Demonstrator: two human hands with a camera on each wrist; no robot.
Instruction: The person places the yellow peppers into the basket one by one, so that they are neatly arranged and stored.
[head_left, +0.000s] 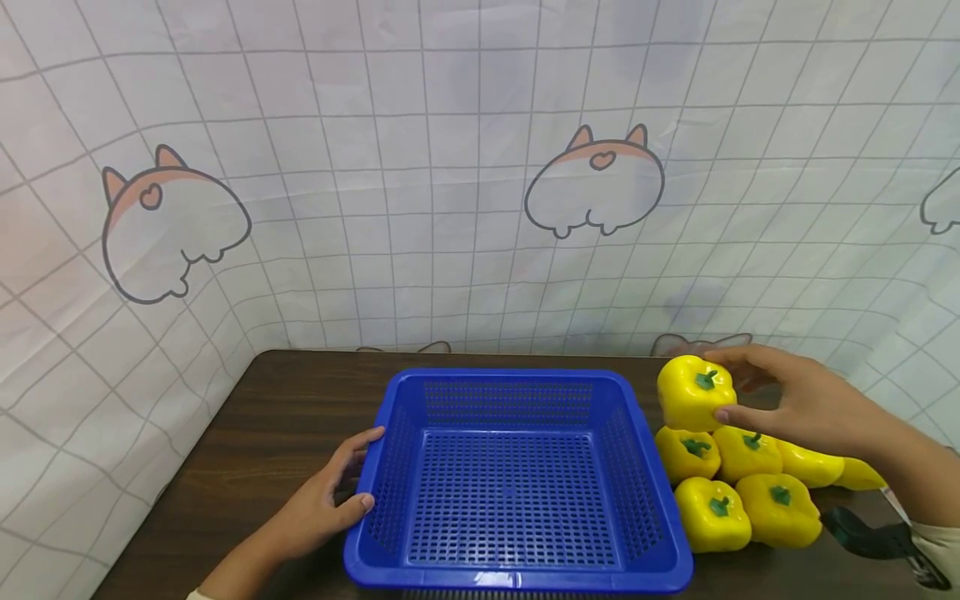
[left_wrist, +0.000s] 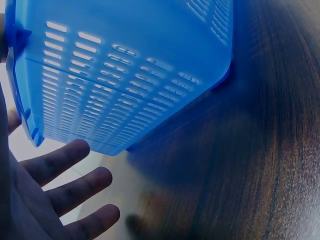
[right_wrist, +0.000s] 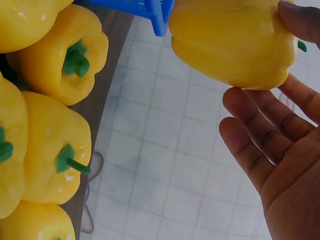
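Observation:
My right hand (head_left: pixel 813 404) holds a glossy yellow bell pepper (head_left: pixel 692 400) with a green stem between thumb and fingers, lifted above the other peppers. In the right wrist view, thumb and fingertips touch that pepper's end, and the lower fingers are spread. A blue plastic basket (head_left: pixel 513 500) with slotted walls stands on the table with nothing inside. On its left rim rest the thumb and index finger of my left hand (head_left: pixel 311 504). From the left wrist, three fairly straight fingers (left_wrist: pixel 80 191) show apart from the basket's outer wall.
Right of the basket, several yellow bell peppers (head_left: pixel 712 515) sit close together. A black strap-like piece (head_left: pixel 866 533) is by the right wrist. The dark wooden table (head_left: pixel 247 433) meets a white grid-patterned cloth (head_left: pixel 450 275) with cartoon animals behind it.

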